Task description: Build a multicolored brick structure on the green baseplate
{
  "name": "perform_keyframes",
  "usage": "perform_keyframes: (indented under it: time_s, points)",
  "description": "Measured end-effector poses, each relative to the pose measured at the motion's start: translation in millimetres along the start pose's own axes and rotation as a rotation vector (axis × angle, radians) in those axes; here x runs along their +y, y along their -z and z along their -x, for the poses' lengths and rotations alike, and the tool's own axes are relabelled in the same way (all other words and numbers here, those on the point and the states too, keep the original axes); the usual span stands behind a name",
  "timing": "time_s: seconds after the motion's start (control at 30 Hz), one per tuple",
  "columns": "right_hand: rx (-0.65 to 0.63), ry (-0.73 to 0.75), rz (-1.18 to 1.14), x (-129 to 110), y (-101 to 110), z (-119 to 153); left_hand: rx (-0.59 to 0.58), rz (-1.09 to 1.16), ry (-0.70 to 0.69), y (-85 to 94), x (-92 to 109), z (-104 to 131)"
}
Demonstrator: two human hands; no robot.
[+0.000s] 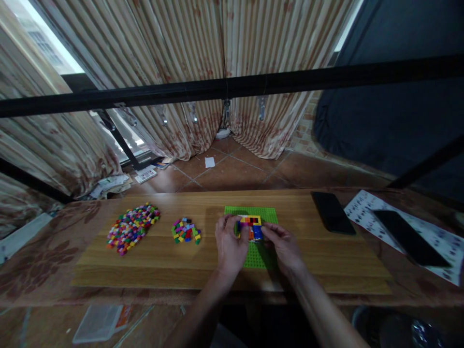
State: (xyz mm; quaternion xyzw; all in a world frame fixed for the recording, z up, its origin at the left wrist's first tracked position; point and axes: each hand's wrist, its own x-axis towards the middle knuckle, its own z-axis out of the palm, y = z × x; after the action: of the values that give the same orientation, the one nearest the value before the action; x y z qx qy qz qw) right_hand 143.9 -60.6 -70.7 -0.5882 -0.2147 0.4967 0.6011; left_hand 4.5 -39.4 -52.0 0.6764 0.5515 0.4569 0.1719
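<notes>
A small build of toy bricks (256,233) in yellow, red, orange and blue sits over the green studded baseplate (259,262). My left hand (232,241) grips the build from its left side, the thumb lying across the front. At its right edge, my right hand (284,245) pinches the build between thumb and fingers. Both hands hide parts of it, and whether it is pressed onto the plate or held just above cannot be seen. To the left lie a small pile of loose bricks (186,231) and a larger multicoloured brick pile (133,227).
A wooden board (174,270) bears the bricks and a black phone (332,212). Further right, another dark phone (411,237) rests on a printed sheet (366,208). A black metal bar (203,90) crosses beyond the board. A clear plastic lid or box (97,324) lies below at the left.
</notes>
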Motion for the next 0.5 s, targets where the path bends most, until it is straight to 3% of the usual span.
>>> perform_keyframes:
  time_s: [0.13,0.3,0.4,0.5]
  points:
    - [0.103,0.041,-0.1,0,22,7,0.065,-0.023,-0.013,36.2,-20,7]
    - [0.138,0.068,-0.074,2,47,17,0.212,-0.098,0.058,86.6,-75,23]
    - [0.161,0.141,0.055,3,46,30,0.228,-0.194,0.139,107.9,-101,35]
    - [0.126,0.224,0.307,5,29,50,0.231,-0.24,0.217,120.2,-115,43]
